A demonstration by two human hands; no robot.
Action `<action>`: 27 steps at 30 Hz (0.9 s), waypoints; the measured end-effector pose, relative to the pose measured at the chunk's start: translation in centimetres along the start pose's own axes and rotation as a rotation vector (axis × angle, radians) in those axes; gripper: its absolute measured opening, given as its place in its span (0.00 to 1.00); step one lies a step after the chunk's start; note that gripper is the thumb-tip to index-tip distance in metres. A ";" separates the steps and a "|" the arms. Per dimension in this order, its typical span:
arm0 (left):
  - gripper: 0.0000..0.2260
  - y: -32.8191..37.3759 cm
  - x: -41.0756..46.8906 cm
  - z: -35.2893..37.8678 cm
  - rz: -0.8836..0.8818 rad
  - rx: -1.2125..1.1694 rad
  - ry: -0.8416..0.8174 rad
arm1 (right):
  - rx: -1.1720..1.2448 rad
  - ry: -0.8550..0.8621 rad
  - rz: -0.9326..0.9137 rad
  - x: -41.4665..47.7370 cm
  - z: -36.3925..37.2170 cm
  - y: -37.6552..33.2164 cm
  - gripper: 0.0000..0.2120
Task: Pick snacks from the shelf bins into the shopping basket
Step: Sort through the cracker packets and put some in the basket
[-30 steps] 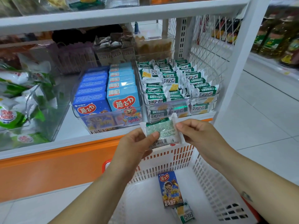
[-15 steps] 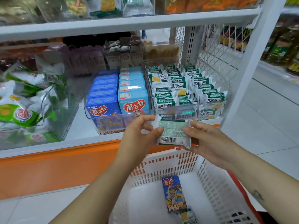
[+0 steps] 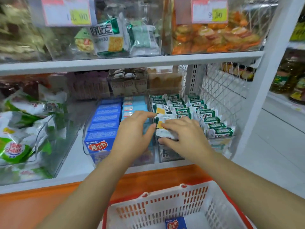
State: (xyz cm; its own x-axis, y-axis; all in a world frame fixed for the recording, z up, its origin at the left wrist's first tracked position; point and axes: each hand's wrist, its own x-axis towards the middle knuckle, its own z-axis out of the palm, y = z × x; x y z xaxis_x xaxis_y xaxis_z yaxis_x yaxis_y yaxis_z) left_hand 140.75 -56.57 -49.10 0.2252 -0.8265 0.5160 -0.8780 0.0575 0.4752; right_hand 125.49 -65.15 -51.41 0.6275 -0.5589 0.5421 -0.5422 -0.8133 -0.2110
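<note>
A green-and-white cracker packet [image 3: 162, 129] lies over the front of the clear bin of matching packets [image 3: 212, 120] on the lower shelf. My right hand [image 3: 184, 136] grips it, fingers on top and thumb beneath. My left hand [image 3: 135, 131] is beside it over the blue boxes, its forefinger and thumb tips touching the packet's left edge. A clear bin of blue snack boxes [image 3: 102, 124] stands just left. The white shopping basket [image 3: 165, 205] with a red rim is below the shelf, holding a blue box [image 3: 175, 223].
Green-and-white bags [image 3: 18, 134] fill a clear bin at the left. The upper shelf [image 3: 132, 62] carries clear bins with price tags. White wire mesh [image 3: 222, 91] and a white post [image 3: 264, 83] close the shelf's right side. An orange base [image 3: 49, 204] runs under the shelf.
Both hands carried the cracker packet from above the basket up and forward to the cracker bin. The view tilted upward, so the basket now shows only at the bottom.
</note>
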 end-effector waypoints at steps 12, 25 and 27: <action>0.27 -0.3 4.7 1.9 0.127 0.412 -0.504 | -0.162 -0.333 0.163 5.4 -1.9 8.5 0.21; 0.25 -0.3 4.7 2.5 0.103 0.483 -0.607 | -0.156 -0.372 0.205 7.7 -1.0 10.0 0.04; 0.25 0.1 4.7 2.3 0.086 0.475 -0.626 | -0.143 -0.436 0.207 7.3 -1.3 9.6 0.11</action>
State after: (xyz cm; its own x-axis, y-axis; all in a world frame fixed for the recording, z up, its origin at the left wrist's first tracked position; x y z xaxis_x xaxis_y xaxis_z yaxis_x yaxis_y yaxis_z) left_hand 140.70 -61.75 -48.26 -0.0073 -0.9996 -0.0270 -0.9997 0.0066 0.0244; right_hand 124.13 -76.88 -48.42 0.6576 -0.7462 0.1038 -0.7316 -0.6654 -0.1482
